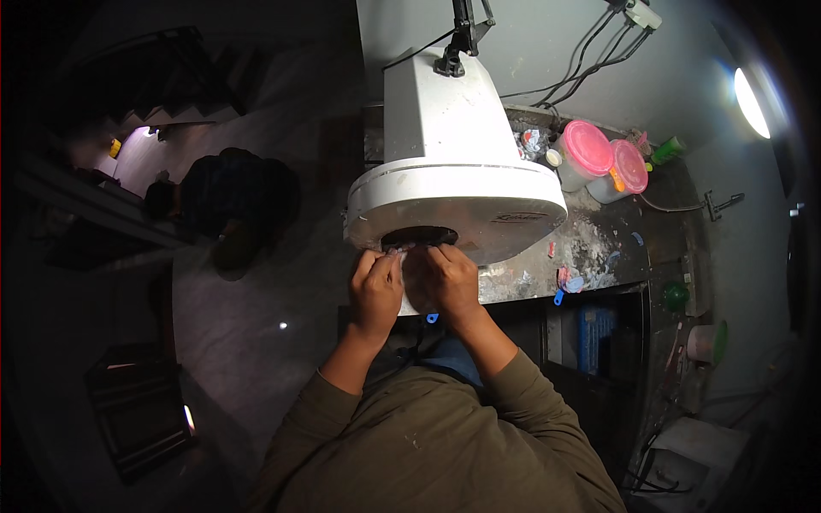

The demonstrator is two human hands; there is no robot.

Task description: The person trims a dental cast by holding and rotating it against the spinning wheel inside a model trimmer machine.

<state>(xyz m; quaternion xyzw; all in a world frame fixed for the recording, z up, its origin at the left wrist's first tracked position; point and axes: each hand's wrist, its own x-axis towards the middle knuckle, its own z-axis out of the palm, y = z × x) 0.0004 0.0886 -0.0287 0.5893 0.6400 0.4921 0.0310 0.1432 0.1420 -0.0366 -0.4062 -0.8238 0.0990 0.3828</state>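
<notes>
A large white machine with a rounded front stands straight ahead of me on the bench, and a dark opening shows low in its front face. Both my hands are up at that opening, close together. My left hand is at its left edge, fingers closed in a pinch. A small pale piece shows by those fingertips, too small to name. At the right edge my right hand is closed as well, its fingertips pressed together; what they grip is hidden.
Two tubs with pink lids stand right of the machine, near a green bottle. White residue and scraps litter the bench. A black jointed arm rises above the machine. A blue crate sits underneath.
</notes>
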